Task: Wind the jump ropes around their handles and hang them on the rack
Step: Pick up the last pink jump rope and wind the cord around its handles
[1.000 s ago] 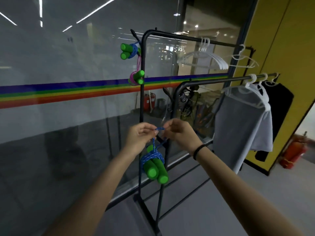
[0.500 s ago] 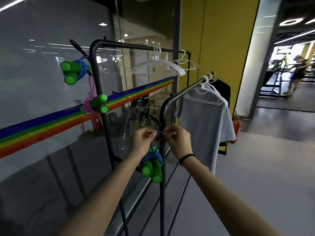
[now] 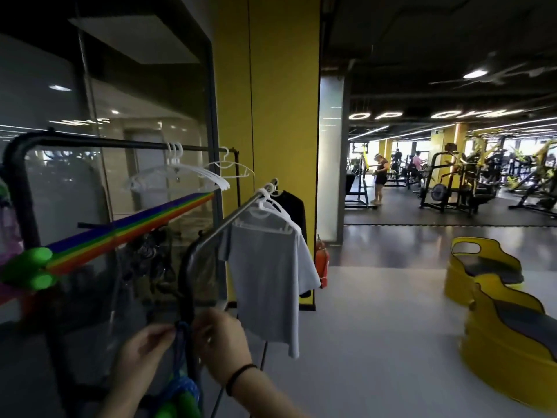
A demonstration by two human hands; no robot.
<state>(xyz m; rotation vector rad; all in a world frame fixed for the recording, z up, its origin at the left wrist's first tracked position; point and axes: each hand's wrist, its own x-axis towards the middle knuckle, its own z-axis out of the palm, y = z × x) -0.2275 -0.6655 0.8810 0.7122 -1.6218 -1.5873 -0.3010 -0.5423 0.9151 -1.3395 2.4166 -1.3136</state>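
Hanging low on the lower rack (image 3: 188, 276) upright, the blue rope (image 3: 181, 351) is now pinched at its knot by both the left hand (image 3: 143, 352) and right hand (image 3: 223, 346); earlier it was held clear of the post. Its green handles (image 3: 173, 408), wound in blue cord, dangle below.

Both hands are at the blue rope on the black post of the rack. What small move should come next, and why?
Probably pull the knot tight. The left hand and the right hand pinch the blue rope at the rack post, and the wound bundle with green handles hangs below, so its weight needs a firm tie.
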